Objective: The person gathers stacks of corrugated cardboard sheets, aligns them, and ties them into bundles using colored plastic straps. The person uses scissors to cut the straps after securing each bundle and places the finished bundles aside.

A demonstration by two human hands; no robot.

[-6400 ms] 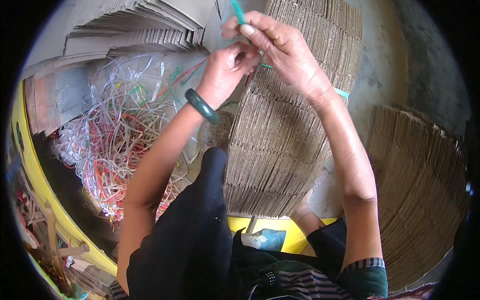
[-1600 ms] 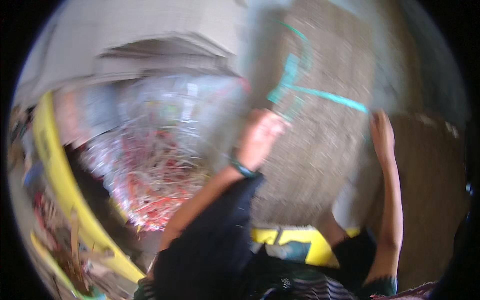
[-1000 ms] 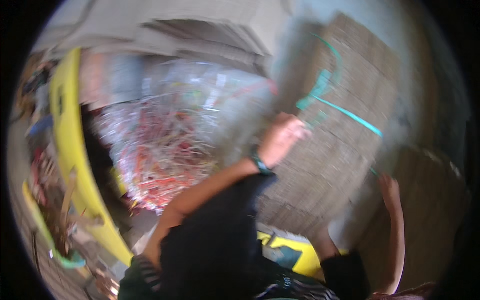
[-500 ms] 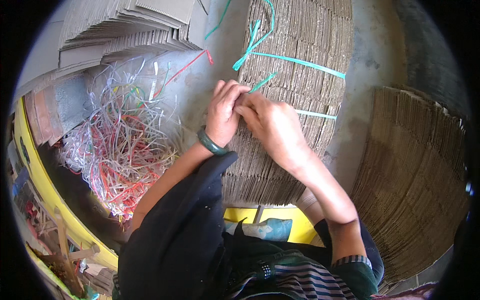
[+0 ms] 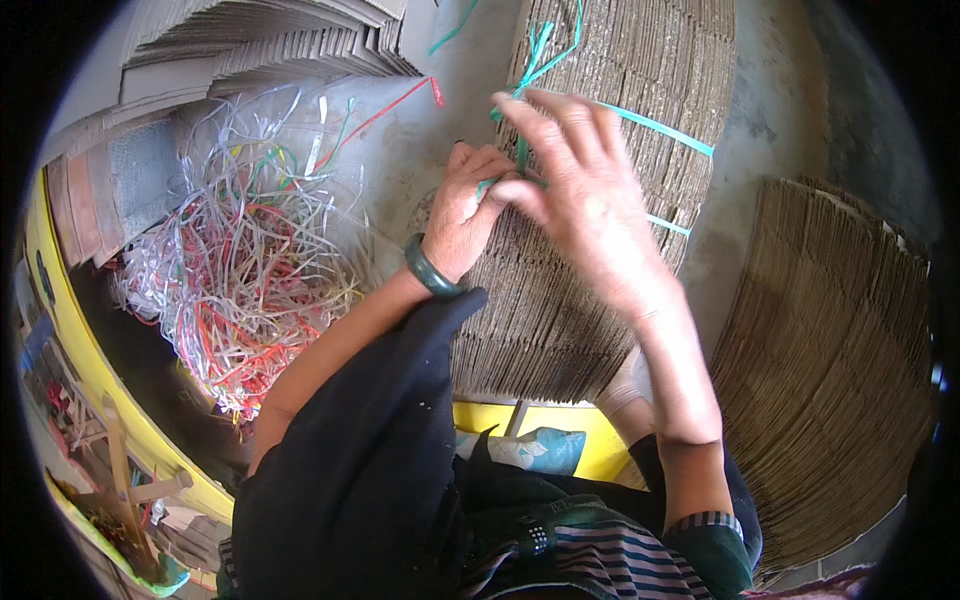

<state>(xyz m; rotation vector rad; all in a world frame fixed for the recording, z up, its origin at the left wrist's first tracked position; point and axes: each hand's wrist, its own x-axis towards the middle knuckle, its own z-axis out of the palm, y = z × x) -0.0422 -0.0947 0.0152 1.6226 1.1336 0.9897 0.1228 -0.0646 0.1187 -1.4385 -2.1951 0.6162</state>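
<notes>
Green strap (image 5: pixel 668 225) crosses the corrugated cardboard stack (image 5: pixel 560 310); the left hand (image 5: pixel 465 215) pinches it at the stack's left edge, the right hand (image 5: pixel 590 205) spread wide beside it.

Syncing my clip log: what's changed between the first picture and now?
Left hand and right hand let go of the farther green strap, now tied, and moved toward the body to a nearer green strap. The left hand pinches it; the right hand has just opened. The corrugated cardboard stack and loose strapping heap look unmoved.
</notes>
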